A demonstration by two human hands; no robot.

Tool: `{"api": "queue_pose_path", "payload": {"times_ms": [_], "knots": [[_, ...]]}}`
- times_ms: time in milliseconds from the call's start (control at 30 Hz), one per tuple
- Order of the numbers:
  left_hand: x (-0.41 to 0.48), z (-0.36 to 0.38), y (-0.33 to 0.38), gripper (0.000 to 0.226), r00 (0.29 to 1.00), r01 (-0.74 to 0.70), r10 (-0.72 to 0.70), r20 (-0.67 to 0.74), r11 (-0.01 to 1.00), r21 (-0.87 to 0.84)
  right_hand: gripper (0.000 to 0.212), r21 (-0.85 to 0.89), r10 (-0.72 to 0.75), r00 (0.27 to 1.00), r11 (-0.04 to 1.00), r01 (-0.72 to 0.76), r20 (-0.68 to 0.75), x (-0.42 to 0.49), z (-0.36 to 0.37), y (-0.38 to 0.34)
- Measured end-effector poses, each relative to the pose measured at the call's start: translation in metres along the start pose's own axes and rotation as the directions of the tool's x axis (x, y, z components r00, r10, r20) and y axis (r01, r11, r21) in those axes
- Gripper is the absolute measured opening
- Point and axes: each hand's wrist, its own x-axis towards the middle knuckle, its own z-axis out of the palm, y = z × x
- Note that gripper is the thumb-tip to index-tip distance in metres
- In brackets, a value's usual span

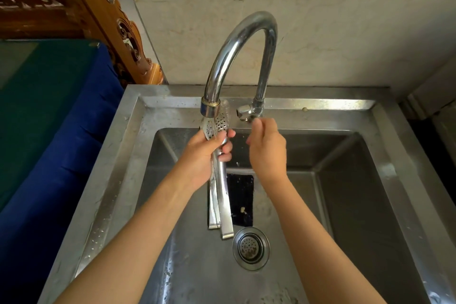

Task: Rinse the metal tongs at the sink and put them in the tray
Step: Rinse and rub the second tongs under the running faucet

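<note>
Left hand (209, 153) clamps perforated metal tongs (223, 205), heads at 12 o'clock under tap spout (237, 39) | right hand (267, 148) pinches tap lever (243, 112) | risk: wet grip, tongs drop into sink (123, 155)

A carved brown wooden frame (98, 15) stood at the far left, a table draped in blue cloth (61, 155) with a green top (37, 86) sat nearer on the left, a pale veined wall (320, 20) spanned the far side, and 1 black rectangular slab (240, 200) lay flat near the centre.
</note>
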Motion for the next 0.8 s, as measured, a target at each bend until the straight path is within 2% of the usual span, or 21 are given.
{"api": "queue_pose_path", "payload": {"times_ms": [67,133,233,333,533,800], "knots": [[0.002,0.006,-0.002,0.014,1.000,0.016,-0.016,0.014,1.000,-0.011,0.034,0.052,0.064,0.997,0.997,-0.062,-0.051,0.004,-0.008,0.009],[0.005,0.014,-0.006,0.029,0.998,0.053,-0.052,-0.025,0.998,0.021,0.035,0.060,0.107,0.993,0.993,-0.104,-0.044,0.011,-0.012,0.015],[0.010,0.021,-0.008,0.045,0.991,0.055,-0.058,-0.123,0.998,-0.023,0.039,-0.008,0.161,0.984,0.987,-0.161,0.077,0.022,-0.010,0.019],[0.014,0.025,-0.007,0.053,0.987,0.019,-0.023,-0.159,0.999,-0.027,0.042,-0.024,0.193,0.952,0.981,-0.193,0.237,0.031,-0.003,0.019],[0.017,0.022,-0.005,0.041,0.975,-0.025,0.011,-0.222,0.998,-0.059,0.032,0.054,0.186,0.921,0.975,-0.217,0.343,0.049,0.006,0.012],[0.019,0.022,-0.004,0.048,0.970,-0.037,0.015,-0.244,0.996,-0.085,0.033,0.141,0.247,0.866,0.931,-0.336,0.434,0.058,0.003,0.017]]}}
